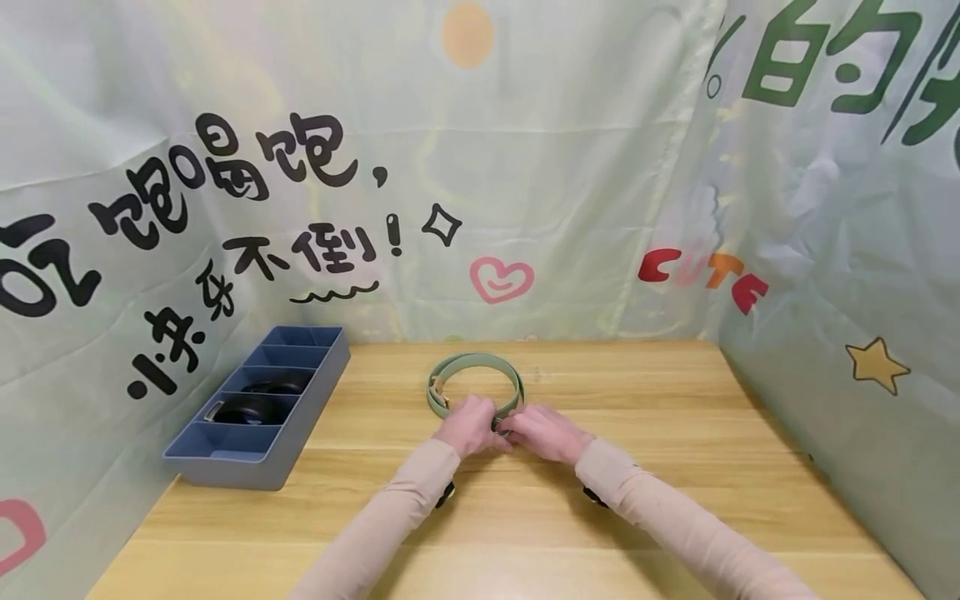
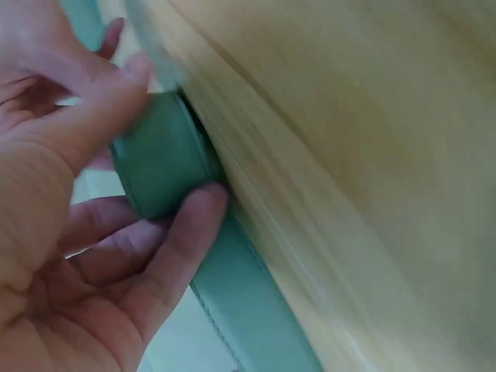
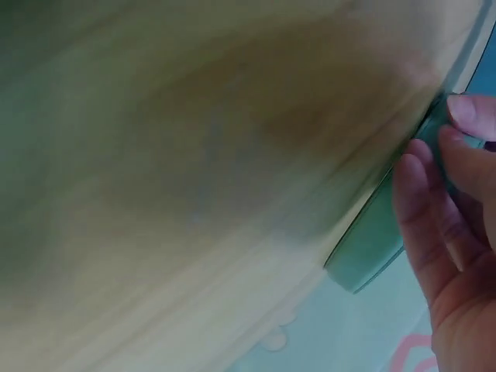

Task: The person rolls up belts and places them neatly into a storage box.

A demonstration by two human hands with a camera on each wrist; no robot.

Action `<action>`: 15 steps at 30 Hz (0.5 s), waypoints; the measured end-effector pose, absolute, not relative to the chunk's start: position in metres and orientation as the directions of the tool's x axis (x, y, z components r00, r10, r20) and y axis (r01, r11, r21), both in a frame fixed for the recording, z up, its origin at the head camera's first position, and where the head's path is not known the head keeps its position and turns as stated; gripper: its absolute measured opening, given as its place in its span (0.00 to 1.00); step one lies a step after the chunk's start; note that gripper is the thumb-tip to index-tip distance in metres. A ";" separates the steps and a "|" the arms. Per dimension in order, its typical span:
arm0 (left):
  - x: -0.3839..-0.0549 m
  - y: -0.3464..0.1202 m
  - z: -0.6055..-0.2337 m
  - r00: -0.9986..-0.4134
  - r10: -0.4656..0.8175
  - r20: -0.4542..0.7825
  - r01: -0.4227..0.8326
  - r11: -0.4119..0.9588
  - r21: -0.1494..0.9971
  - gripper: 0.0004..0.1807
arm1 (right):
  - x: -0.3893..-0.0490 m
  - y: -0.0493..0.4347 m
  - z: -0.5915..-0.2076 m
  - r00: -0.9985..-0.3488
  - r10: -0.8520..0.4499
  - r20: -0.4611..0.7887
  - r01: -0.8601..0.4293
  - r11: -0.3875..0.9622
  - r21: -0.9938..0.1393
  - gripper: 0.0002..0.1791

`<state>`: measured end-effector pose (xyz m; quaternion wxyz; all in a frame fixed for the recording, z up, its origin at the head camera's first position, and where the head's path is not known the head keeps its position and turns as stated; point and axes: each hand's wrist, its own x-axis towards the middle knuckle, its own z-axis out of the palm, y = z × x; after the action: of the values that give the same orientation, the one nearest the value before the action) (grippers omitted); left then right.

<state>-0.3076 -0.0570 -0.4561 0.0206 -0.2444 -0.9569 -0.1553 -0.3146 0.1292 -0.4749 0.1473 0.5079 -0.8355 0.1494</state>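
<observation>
A green belt (image 1: 480, 360) stands on its edge on the table, coiled into a loop, with a gold-coloured buckle (image 1: 438, 390) on the loop's left side. Both hands are at the near side of the loop. My left hand (image 1: 471, 427) grips a short curved section of the belt (image 2: 159, 159) between thumb and fingers. Close beside it, my right hand (image 1: 546, 432) pinches the belt, and its thumb and fingertips lie against the green strap (image 3: 368, 240) in the right wrist view. The fingers partly hide the strap between the two hands.
At the left of the wooden table (image 1: 637, 400) stands a blue-grey divided box (image 1: 315, 400). Two of its compartments hold dark coiled items, a black one (image 1: 251, 408) with a silver-coloured buckle and another black one (image 1: 281, 383). Printed cloth walls (image 1: 570, 208) enclose the table.
</observation>
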 end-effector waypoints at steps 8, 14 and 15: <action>-0.307 -0.059 -0.459 -0.838 0.535 0.108 0.543 0.797 0.265 0.14 | -0.318 0.135 -0.478 -0.386 -0.816 0.430 -0.914 0.400 -0.061 0.10; -0.309 -0.059 -0.460 -0.843 0.523 0.126 0.536 0.795 0.284 0.18 | -0.318 0.132 -0.474 -0.394 -0.832 0.390 -0.913 0.403 -0.063 0.10; -0.309 -0.060 -0.459 -0.833 0.538 0.125 0.550 0.788 0.277 0.16 | -0.318 0.132 -0.473 -0.412 -0.834 0.368 -0.907 0.414 -0.078 0.10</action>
<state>-0.3094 -0.0598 -0.4595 0.0195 -0.2879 -0.9452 -0.1525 -0.3184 0.1320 -0.4733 0.1371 0.5245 -0.8296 0.1334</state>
